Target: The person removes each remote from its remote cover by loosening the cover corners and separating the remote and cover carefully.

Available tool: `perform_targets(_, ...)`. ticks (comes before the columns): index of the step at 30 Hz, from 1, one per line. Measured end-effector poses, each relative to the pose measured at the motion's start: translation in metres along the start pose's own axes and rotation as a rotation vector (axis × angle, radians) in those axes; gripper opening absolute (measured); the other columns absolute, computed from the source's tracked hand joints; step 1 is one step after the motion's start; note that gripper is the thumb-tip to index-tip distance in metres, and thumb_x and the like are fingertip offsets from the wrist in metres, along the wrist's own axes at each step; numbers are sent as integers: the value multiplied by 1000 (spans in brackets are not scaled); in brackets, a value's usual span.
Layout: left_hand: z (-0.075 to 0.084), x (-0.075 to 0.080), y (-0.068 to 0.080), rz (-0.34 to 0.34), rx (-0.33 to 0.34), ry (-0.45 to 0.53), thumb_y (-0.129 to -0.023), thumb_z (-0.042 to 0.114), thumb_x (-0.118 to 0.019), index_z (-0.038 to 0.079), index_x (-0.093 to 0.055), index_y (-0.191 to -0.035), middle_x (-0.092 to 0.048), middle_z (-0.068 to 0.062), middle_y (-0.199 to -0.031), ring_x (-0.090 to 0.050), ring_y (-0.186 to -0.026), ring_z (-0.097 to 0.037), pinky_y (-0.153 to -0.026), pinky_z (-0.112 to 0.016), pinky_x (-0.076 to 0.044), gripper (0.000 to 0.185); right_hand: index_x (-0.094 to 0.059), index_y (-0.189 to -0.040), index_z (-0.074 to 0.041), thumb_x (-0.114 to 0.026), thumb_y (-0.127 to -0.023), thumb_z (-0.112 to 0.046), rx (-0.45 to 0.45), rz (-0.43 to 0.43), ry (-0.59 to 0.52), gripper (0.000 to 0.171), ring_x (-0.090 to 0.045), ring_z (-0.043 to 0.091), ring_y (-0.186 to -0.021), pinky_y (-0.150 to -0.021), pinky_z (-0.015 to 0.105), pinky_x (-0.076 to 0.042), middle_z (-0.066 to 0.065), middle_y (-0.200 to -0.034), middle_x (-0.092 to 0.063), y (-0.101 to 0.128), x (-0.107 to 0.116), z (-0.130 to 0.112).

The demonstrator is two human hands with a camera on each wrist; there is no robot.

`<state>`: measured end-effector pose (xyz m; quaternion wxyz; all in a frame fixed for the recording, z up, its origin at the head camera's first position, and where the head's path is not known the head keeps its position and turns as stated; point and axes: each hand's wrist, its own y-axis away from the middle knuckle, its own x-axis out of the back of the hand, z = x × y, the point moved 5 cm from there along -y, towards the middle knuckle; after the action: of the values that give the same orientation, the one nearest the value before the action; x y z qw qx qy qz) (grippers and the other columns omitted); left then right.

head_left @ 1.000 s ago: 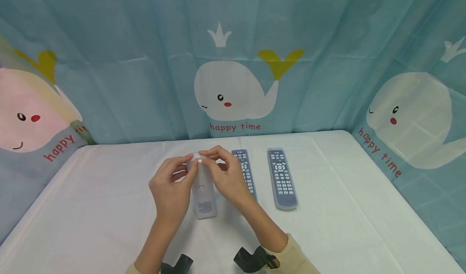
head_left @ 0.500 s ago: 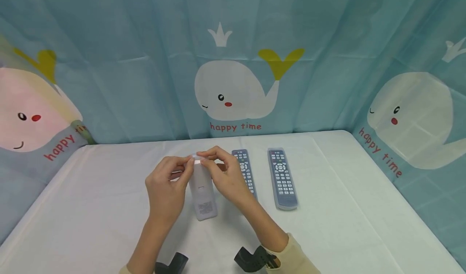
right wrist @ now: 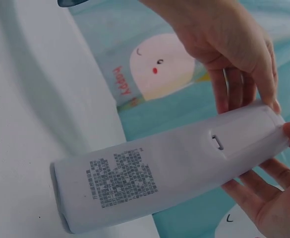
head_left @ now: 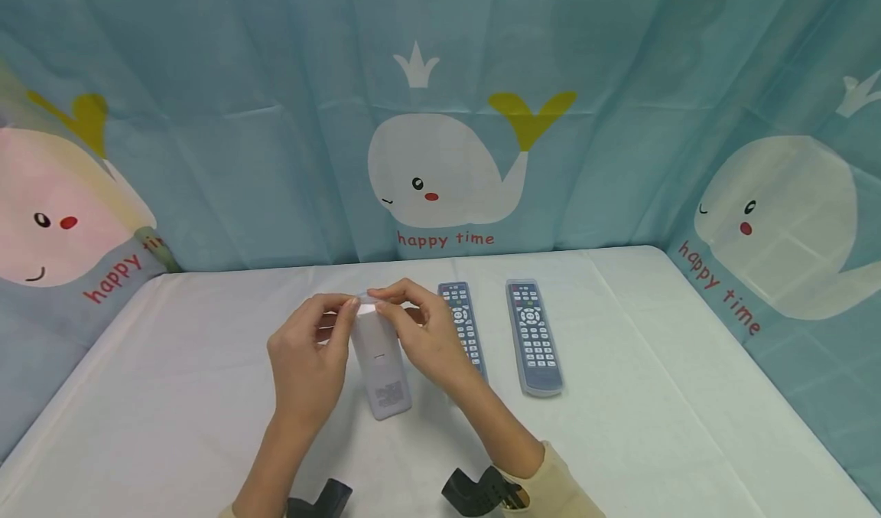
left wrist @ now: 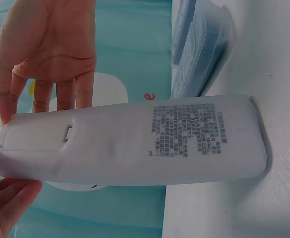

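A white remote point(head_left: 381, 365) in a translucent sleeve stands on its lower end on the white table point(head_left: 206, 395), its back with a printed label facing me. My left hand point(head_left: 344, 311) pinches its top end from the left. My right hand point(head_left: 380, 305) pinches the same end from the right. In the left wrist view the remote point(left wrist: 135, 144) lies across the frame, with my left fingers point(left wrist: 6, 203) under its top and my right hand point(left wrist: 50, 44) above. The right wrist view shows the remote point(right wrist: 169, 173) between my right fingers point(right wrist: 263, 198) and my left hand point(right wrist: 234, 44).
Two blue-grey remotes lie side by side to the right: one point(head_left: 464, 330) partly behind my right hand, the other point(head_left: 533, 338) in a clear sleeve. A whale-print curtain point(head_left: 440, 120) closes the back and both sides. Black wrist mounts point(head_left: 482, 491) sit near the front edge.
My left hand and forearm have drifted slightly left. The remote stays standing on the table with both hands still pinching its top.
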<state>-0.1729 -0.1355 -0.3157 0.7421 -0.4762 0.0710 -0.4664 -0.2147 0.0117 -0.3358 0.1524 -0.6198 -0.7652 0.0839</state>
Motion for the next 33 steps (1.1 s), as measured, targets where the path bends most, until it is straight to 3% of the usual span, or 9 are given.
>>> perform_targets(10,-5,3,-1,22,115,9,-97,-2,-73,-9,-73,-97,-77,-18,-85,-71,-64,-30,-69,-1,-47,7,-75,-115,-6,-61,-105,-11,-12,-11,-17,18,-66,12,-99,-84,30,-58,10,-118,-74,2,-3,-1)
perform_targets(17,-9,2,-2,23,191,44,-99,0,-72,-10,-72,-98,-76,-19,-85,-62,-67,3,-66,-4,-49,10,-75,-116,-5,-60,-105,-9,4,-18,-24,19,-66,12,-100,-83,27,-58,10,-123,-74,4,-4,-1)
perform_targets(19,-11,1,-2,19,213,60,-99,-1,-71,-10,-72,-98,-76,-19,-85,-60,-67,7,-65,-5,-49,10,-75,-115,-5,-59,-105,-10,2,-17,-27,19,-67,12,-99,-83,27,-58,10,-125,-74,4,-4,-1)
perform_targets(27,-21,-1,-4,-11,342,157,-101,0,-69,-11,-72,-100,-74,-22,-87,-60,-63,4,-63,-9,-52,12,-74,-113,-4,-57,-104,-9,-6,-11,-32,20,-67,10,-93,-81,27,-57,10,-127,-75,6,-5,-2)
perform_targets(33,-26,-4,-4,-25,394,250,-101,-1,-67,-13,-72,-102,-73,-22,-87,-59,-62,-1,-59,-11,-49,13,-74,-112,-4,-57,-104,-10,-9,-10,-34,20,-67,9,-90,-80,27,-57,9,-128,-75,6,-6,-2)
